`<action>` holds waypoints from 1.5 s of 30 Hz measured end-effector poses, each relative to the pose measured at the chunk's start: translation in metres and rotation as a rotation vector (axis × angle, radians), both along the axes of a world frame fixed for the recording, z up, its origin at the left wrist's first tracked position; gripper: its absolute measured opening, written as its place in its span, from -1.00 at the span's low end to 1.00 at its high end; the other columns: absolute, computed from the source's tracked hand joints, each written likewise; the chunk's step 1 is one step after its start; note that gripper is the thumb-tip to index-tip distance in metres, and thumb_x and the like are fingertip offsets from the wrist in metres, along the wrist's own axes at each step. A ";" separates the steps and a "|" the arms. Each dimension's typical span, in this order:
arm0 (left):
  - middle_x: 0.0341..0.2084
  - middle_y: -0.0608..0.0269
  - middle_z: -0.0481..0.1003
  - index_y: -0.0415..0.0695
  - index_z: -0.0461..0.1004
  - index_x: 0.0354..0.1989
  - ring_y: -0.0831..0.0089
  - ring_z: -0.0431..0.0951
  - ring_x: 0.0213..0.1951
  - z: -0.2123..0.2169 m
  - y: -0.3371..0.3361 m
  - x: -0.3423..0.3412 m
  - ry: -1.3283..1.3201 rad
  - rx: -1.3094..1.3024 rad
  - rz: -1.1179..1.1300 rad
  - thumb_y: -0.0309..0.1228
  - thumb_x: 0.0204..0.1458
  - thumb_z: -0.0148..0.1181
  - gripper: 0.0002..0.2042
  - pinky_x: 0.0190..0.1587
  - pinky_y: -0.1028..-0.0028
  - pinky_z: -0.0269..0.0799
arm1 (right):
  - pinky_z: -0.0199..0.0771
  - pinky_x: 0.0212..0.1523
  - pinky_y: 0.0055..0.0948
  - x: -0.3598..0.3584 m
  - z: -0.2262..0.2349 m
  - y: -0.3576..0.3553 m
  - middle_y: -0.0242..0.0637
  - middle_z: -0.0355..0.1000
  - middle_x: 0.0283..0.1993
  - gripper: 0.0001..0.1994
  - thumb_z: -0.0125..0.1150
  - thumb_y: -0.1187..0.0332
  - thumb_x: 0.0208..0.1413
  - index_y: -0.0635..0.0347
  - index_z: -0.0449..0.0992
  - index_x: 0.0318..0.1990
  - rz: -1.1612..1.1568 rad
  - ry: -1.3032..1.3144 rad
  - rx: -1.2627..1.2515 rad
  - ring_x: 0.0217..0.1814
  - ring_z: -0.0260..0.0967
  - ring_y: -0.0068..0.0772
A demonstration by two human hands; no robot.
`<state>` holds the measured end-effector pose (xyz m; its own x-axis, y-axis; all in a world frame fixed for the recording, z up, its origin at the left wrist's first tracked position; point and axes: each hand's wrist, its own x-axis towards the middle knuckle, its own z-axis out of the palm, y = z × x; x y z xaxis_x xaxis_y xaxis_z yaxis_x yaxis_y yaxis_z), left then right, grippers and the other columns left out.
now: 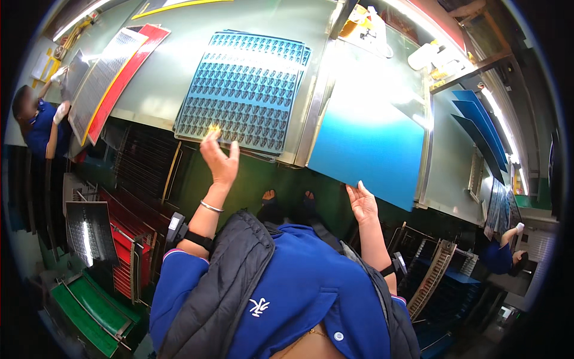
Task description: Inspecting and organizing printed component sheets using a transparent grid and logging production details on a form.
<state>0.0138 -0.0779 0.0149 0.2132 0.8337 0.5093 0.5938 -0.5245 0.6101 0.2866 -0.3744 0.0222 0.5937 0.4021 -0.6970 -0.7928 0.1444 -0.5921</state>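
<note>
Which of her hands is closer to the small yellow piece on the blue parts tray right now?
Left. The left hand has its fingertips at the small yellow piece on the blue parts tray. The right hand is far off, under the plain blue sheet.

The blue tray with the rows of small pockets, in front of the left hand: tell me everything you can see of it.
The blue pocketed tray is a thin, moulded, plastic-looking sheet lying flat on the grey-green table, seemingly atop more like it, whose edges show at its far right corner. Rows of small dark-centred pockets cover it. The left hand reaches its near edge, fingertips at a small yellow piece there. A metal rail runs along its right side.
</note>
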 end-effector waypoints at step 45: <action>0.23 -0.09 0.21 -0.21 0.26 0.20 0.02 0.12 0.30 0.031 -0.055 0.073 0.464 -0.201 -0.553 -0.44 0.07 0.12 -0.52 0.33 0.16 -0.02 | 0.39 0.13 -0.25 0.046 0.012 -0.023 -0.19 0.44 0.03 -0.65 0.06 0.18 0.24 0.27 0.43 0.01 0.173 0.153 0.211 0.09 0.39 -0.25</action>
<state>0.0865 -0.1328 0.0457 0.7840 0.6102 0.1138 0.4959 -0.7260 0.4765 0.3323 -0.3972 0.0339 0.3988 0.6335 -0.6630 -0.8938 0.1067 -0.4356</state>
